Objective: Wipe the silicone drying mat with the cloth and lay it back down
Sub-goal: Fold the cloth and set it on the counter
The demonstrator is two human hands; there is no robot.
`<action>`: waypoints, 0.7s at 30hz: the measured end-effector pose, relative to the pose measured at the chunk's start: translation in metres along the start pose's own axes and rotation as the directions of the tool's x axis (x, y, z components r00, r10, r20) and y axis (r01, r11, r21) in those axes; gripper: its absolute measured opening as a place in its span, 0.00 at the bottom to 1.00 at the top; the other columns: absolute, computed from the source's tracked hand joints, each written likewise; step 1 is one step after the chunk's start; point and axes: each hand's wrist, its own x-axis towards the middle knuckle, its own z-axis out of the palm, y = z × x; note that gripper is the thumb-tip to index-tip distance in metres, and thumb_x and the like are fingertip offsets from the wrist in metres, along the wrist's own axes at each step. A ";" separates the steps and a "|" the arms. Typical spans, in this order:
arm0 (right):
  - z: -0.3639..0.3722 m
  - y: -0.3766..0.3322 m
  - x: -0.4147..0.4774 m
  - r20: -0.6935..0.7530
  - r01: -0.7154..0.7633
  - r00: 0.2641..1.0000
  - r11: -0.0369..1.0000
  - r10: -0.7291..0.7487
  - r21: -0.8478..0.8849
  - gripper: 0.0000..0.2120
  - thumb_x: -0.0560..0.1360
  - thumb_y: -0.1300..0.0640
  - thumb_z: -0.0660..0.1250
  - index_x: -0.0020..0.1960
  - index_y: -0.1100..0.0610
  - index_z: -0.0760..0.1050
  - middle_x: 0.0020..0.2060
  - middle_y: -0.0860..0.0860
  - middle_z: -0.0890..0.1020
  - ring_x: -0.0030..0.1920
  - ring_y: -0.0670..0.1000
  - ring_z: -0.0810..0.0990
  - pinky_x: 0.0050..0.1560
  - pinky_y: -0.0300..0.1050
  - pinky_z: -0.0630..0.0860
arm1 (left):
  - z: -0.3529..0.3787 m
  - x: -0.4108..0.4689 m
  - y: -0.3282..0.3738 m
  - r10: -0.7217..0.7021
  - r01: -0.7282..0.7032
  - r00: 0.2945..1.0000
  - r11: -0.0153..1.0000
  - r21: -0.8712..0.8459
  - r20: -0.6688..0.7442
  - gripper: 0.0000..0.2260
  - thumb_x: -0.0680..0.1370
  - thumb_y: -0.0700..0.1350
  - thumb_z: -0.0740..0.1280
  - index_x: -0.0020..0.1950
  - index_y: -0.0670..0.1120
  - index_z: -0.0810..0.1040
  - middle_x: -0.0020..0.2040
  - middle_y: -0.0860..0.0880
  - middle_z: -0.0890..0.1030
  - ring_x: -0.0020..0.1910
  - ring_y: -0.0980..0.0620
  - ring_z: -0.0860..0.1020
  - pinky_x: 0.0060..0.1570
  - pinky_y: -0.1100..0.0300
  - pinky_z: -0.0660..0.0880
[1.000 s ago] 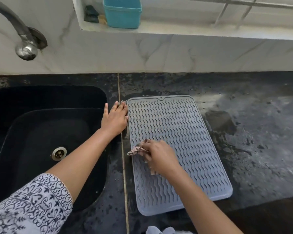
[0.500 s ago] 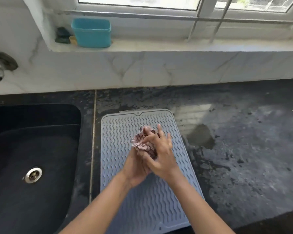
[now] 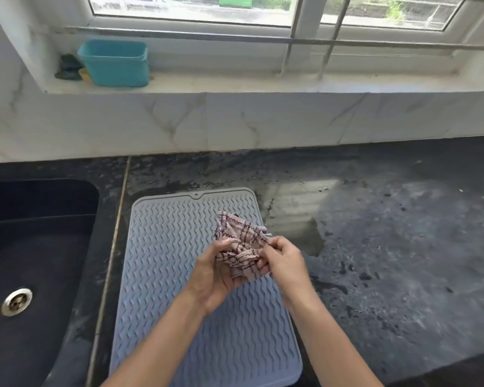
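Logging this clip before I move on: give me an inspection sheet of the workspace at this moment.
Surface: dark stone counter, wet patches and smears right of the mat.
Job's things: grey silicone mat flat on the counter; checked cloth bunched above it.
Clutter: teal tub and small dark items on the window sill.
Grippers: left hand and right hand both grip the cloth.
Cables: nothing seen.
Surroundings: black sink at left, marble backsplash, barred window.

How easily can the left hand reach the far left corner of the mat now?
Probably yes. The left hand holds the cloth above the mat, and nothing lies between it and that corner; it would first have to let go.
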 end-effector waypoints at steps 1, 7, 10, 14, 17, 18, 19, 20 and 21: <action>-0.005 -0.002 0.001 0.015 -0.026 1.000 0.999 0.025 0.026 0.07 0.75 0.65 0.61 0.40 0.58 0.75 0.27 0.52 0.78 0.29 0.49 0.75 0.30 0.39 0.72 | 0.002 0.003 -0.001 -0.009 0.011 0.999 0.999 0.047 -0.047 0.17 0.74 0.47 0.59 0.49 0.37 0.83 0.51 0.34 0.82 0.47 0.38 0.81 0.53 0.44 0.78; -0.012 0.005 0.003 0.217 -0.135 0.971 0.980 0.102 0.146 0.14 0.74 0.44 0.66 0.56 0.50 0.71 0.45 0.49 0.82 0.45 0.50 0.81 0.44 0.46 0.73 | 0.024 0.016 -0.014 0.087 0.018 0.963 0.924 0.383 -0.256 0.19 0.76 0.51 0.56 0.48 0.40 0.81 0.44 0.43 0.83 0.44 0.45 0.78 0.46 0.52 0.73; 0.000 0.016 0.004 0.125 0.001 0.991 0.963 -0.036 0.269 0.22 0.70 0.48 0.73 0.60 0.50 0.70 0.51 0.50 0.82 0.52 0.49 0.81 0.47 0.42 0.76 | 0.030 0.022 -0.017 0.302 -0.064 0.929 0.703 0.709 -0.216 0.24 0.70 0.59 0.57 0.64 0.54 0.75 0.68 0.54 0.70 0.66 0.56 0.66 0.67 0.53 0.62; 0.002 0.021 0.017 0.053 0.100 0.992 0.959 -0.118 0.265 0.22 0.71 0.67 0.70 0.57 0.46 0.71 0.51 0.50 0.82 0.53 0.48 0.81 0.55 0.46 0.78 | 0.027 0.031 0.001 0.506 0.102 0.853 0.086 0.991 -0.132 0.11 0.78 0.53 0.55 0.46 0.51 0.74 0.51 0.53 0.68 0.52 0.55 0.64 0.54 0.55 0.59; 0.012 0.017 0.023 0.126 0.158 0.977 0.981 -0.172 0.109 0.32 0.68 0.71 0.68 0.65 0.47 0.67 0.57 0.50 0.79 0.54 0.45 0.79 0.57 0.39 0.76 | 0.014 0.036 0.016 0.458 0.192 0.844 0.233 0.953 -0.281 0.12 0.80 0.49 0.58 0.41 0.44 0.75 0.41 0.48 0.76 0.45 0.47 0.74 0.45 0.54 0.68; 0.017 0.017 0.025 0.143 0.177 0.973 0.984 -0.179 0.026 0.36 0.67 0.71 0.68 0.69 0.47 0.64 0.59 0.51 0.77 0.55 0.46 0.78 0.57 0.37 0.75 | 0.008 0.038 0.022 0.478 0.225 0.819 0.241 0.944 -0.317 0.13 0.79 0.49 0.60 0.39 0.43 0.75 0.37 0.48 0.77 0.41 0.46 0.75 0.40 0.54 0.69; 0.022 0.019 0.026 0.148 0.202 0.970 0.978 -0.192 -0.055 0.38 0.67 0.70 0.69 0.71 0.47 0.61 0.61 0.51 0.75 0.57 0.47 0.76 0.57 0.34 0.73 | 0.005 0.037 0.029 0.504 0.258 0.798 0.208 0.943 -0.330 0.13 0.78 0.49 0.61 0.38 0.43 0.77 0.34 0.48 0.78 0.38 0.47 0.76 0.37 0.56 0.69; 0.026 0.021 0.027 0.148 0.232 0.965 0.966 -0.215 -0.112 0.40 0.67 0.68 0.69 0.72 0.45 0.58 0.62 0.50 0.72 0.57 0.47 0.75 0.55 0.29 0.72 | 0.004 0.037 0.035 0.533 0.285 0.782 0.155 0.946 -0.323 0.12 0.76 0.50 0.63 0.38 0.44 0.78 0.33 0.49 0.78 0.36 0.48 0.76 0.34 0.58 0.68; 0.029 0.023 0.025 0.147 0.266 0.958 0.952 -0.245 -0.152 0.40 0.68 0.68 0.68 0.73 0.44 0.57 0.62 0.50 0.70 0.57 0.46 0.73 0.51 0.25 0.69 | 0.004 0.037 0.039 0.559 0.301 0.771 0.102 0.948 -0.305 0.11 0.75 0.51 0.64 0.39 0.45 0.79 0.33 0.49 0.79 0.36 0.49 0.77 0.33 0.58 0.68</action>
